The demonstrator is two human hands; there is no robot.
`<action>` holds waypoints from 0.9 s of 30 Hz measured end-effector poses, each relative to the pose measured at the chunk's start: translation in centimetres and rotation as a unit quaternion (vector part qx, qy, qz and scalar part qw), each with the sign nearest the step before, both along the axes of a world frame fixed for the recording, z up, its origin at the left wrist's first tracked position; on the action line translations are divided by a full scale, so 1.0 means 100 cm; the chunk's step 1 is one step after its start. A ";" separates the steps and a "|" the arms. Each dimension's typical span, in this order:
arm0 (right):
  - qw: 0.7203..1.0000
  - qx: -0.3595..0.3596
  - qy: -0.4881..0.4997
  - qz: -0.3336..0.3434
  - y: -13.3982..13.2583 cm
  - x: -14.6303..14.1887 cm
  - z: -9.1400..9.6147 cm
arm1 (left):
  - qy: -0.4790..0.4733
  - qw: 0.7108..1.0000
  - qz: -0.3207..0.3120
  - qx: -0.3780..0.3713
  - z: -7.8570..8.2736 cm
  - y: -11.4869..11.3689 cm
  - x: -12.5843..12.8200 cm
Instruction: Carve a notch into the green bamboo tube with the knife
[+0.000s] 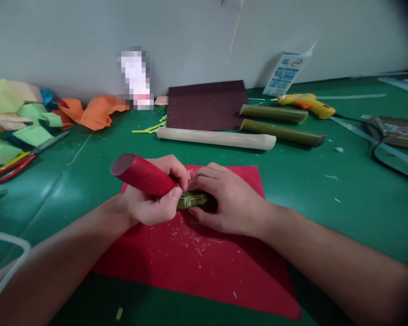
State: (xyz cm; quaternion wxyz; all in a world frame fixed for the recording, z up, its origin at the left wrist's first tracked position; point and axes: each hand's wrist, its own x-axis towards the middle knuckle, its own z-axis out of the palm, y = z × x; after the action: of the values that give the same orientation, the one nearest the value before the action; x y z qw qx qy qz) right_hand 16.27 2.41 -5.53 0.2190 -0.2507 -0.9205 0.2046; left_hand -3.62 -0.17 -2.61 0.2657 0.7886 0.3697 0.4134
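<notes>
Gripped: red handle, left hand; bamboo, right hand.

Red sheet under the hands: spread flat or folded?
Spread flat: the red sheet lies unfolded on the green table, shavings scattered over it.

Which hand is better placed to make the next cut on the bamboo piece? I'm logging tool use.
Probably the left hand: it grips the red-handled tool at the green bamboo piece, while the right hand pins it on the red mat.
</notes>
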 end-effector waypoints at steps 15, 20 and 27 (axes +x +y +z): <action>1.000 -0.004 0.014 0.009 0.003 0.001 -0.003 | 0.035 0.998 -0.039 0.034 0.000 -0.004 0.004; 1.000 -0.003 0.016 0.013 0.004 0.001 -0.003 | 0.048 0.998 -0.030 0.036 0.005 -0.004 0.005; 0.999 0.005 0.026 0.019 0.004 0.000 -0.003 | 0.058 0.996 -0.052 0.041 0.004 -0.003 0.006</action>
State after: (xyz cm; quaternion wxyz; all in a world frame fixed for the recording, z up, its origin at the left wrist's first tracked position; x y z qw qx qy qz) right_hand 16.30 2.83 -5.84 0.2400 -0.2268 -0.9201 0.2107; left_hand -3.06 -0.46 -2.16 0.2325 0.8398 0.3253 0.3673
